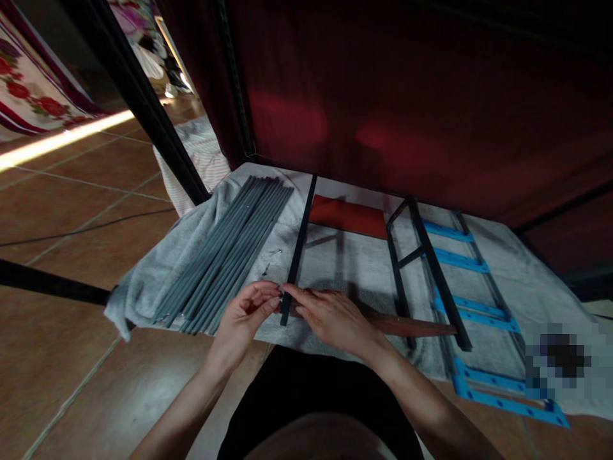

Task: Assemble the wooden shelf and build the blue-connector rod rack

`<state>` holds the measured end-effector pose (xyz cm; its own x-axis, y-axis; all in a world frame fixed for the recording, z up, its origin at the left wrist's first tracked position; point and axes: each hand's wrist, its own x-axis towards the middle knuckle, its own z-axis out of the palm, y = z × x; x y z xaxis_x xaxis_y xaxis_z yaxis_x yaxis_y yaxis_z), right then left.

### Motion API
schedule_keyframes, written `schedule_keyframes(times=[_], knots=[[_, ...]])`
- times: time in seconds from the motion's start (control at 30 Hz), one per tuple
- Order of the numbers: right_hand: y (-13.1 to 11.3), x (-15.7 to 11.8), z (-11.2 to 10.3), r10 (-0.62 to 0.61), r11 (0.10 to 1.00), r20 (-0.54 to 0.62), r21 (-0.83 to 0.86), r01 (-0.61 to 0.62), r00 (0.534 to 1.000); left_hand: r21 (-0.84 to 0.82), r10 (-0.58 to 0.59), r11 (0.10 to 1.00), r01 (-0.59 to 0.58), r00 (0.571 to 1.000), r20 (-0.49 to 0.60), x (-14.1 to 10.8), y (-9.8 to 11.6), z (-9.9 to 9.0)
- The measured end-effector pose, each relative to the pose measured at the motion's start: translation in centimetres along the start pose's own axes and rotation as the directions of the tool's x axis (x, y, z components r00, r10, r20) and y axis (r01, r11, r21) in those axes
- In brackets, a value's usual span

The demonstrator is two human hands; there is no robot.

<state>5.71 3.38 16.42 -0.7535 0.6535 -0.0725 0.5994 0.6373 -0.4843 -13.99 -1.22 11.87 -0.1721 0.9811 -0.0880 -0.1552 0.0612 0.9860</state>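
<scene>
My left hand (pixel 248 314) is closed in a pinch at the near end of a dark metal bar (pixel 301 239), fingertips around something too small to make out. From the other side, my right hand (pixel 335 319) lies across a reddish-brown board (pixel 412 324), gripping its left end. Its index fingertip reaches over the bar towards my left fingers. The bar and board belong to a dark metal frame (pixel 438 275) that lies on the cloth. Another orange-red panel (pixel 348 216) spans its far part. Small metal pieces, like screws (pixel 266 269), lie left of the bar.
Several grey rods (pixel 225 255) lie bundled at left on a grey cloth (pixel 517 255). Blue brackets (pixel 483 313) on metal bars lie at right. Behind hangs a dark red curtain (pixel 383 96). A black post (pixel 143 108) slants up at left, above the tiled floor (pixel 71 358).
</scene>
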Motion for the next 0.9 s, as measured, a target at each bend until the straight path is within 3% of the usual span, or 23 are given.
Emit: schedule_keyframes(times=[0.9], knots=[[-0.08,-0.08,-0.05,0.005,1.0,0.0,-0.004,-0.005,1.0,0.094,0.031,0.995,-0.034,0.999,0.038,0.46,-0.25,0.08]])
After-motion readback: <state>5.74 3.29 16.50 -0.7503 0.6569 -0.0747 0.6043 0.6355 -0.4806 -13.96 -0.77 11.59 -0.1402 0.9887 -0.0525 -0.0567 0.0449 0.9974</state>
